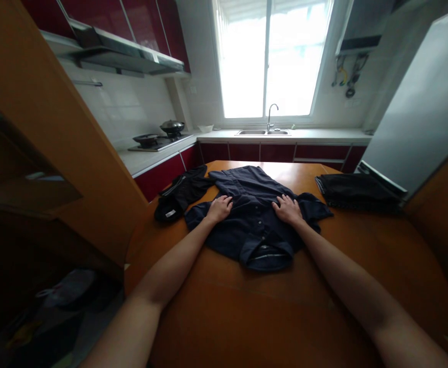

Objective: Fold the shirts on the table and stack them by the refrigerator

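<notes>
A dark navy short-sleeved shirt point(247, 225) lies spread on the wooden table, its buttoned front facing up and its collar point(268, 253) toward me. My left hand point(220, 208) rests on the shirt's left part, fingers stretched out over the cloth. On the other side of the button line, my right hand point(287, 208) lies flat near the right sleeve point(315, 207), fingers apart. Both palms face down, and neither hand grasps the fabric.
A crumpled black garment point(183, 191) lies left of the shirt, and folded dark cloth point(358, 191) sits at the table's right. Beyond the wooden table point(258, 322) are a stove point(160, 143) with pans, a sink point(262, 133) and a fridge point(419, 102).
</notes>
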Demonstrator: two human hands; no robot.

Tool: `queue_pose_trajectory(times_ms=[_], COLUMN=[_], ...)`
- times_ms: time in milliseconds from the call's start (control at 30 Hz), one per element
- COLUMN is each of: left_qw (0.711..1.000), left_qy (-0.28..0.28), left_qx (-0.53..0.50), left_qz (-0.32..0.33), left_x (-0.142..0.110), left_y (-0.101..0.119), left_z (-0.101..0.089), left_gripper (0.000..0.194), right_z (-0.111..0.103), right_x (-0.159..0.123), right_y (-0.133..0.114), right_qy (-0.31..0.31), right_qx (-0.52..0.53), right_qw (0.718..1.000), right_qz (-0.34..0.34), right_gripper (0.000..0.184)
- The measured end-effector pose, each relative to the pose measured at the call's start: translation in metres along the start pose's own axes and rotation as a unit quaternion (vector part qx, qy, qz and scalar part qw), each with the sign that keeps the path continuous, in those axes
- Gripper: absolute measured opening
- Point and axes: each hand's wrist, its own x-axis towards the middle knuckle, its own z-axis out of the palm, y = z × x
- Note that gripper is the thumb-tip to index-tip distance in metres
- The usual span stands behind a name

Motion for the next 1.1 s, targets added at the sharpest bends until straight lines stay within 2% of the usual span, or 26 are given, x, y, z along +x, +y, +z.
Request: queue_pose_trajectory(times_ms=[100, 233, 333, 467, 533, 600, 733, 833, 967, 1100], left_qw=[1.000, 0.999, 0.999, 0.999, 0.999, 0.999, 1.000, 1.000, 1.000, 1.000], left_qy=[-0.019, -0.035, -0.036, -0.030, -0.027, -0.022, -0.011, -0.009, -0.016, -0.022], left_qx=[-0.009, -0.014, -0.019, -0.020, -0.020, -0.020, -0.022, -0.021, -0.014, -0.005], left_qz=[0.012, 0.023, 0.025, 0.021, 0.020, 0.020, 0.020, 0.018, 0.019, 0.013], left_x=[0.002, 0.002, 0.002, 0.003, 0.004, 0.004, 0.003, 0.002, 0.000, -0.003], left_y=[-0.006, -0.010, -0.010, -0.011, -0.012, -0.012, -0.011, -0.011, -0.010, -0.009], left_z=[0.012, 0.018, 0.019, 0.021, 0.022, 0.023, 0.022, 0.021, 0.019, 0.016], left_gripper=[0.053, 0.056, 0.057, 0.055, 0.054, 0.054, 0.058, 0.061, 0.062, 0.062], right_z=[0.000, -0.001, -0.003, -0.013, -0.021, -0.029, -0.037, -0.036, -0.036, -0.045], right_x=[-0.002, -0.010, -0.022, -0.042, -0.049, -0.053, -0.059, -0.064, -0.065, -0.074], right_y=[0.001, 0.004, 0.006, 0.015, 0.028, 0.048, 0.091, 0.116, 0.132, 0.136], right_qy=[0.012, 0.002, 0.055, 0.147, 0.153, 0.152, 0.152, 0.130, 0.098, 0.045], right_qx=[-0.002, -0.008, -0.002, 0.009, -0.003, -0.020, -0.017, 0.004, 0.041, 0.067], right_qw=[1.000, 1.000, 0.997, 0.976, 0.961, 0.952, 0.957, 0.966, 0.975, 0.979], right_qz=[0.003, -0.013, -0.047, -0.161, -0.229, -0.265, -0.247, -0.225, -0.196, -0.189], right_gripper=[0.066, 0.067, 0.062, 0.046, 0.042, 0.041, 0.040, 0.037, 0.024, 0.021])
